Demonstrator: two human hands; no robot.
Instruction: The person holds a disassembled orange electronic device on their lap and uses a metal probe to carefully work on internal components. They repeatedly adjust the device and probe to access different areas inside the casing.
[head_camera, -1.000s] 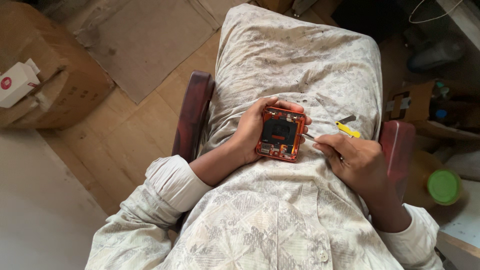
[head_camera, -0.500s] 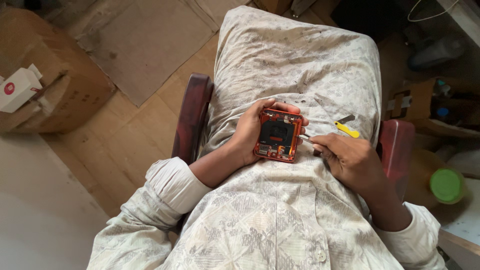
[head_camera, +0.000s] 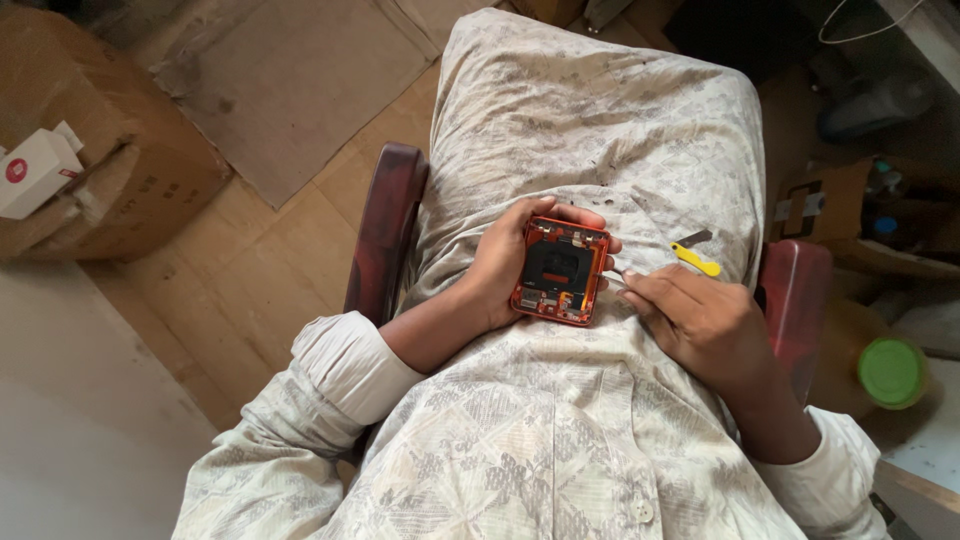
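This looks like a small repair workshop in a plain room. Around the dark red chair (head_camera: 385, 230) there are a cardboard box (head_camera: 100, 170) on the wooden floor (head_camera: 230, 290) to its left, and cluttered boxes and a green-lidded jar (head_camera: 890, 372) to its right.

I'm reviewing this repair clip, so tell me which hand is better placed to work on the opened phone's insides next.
Probably the right hand: its fingertips sit at the phone edge with a thin tool. The left hand is wrapped around the phone, steadying it.
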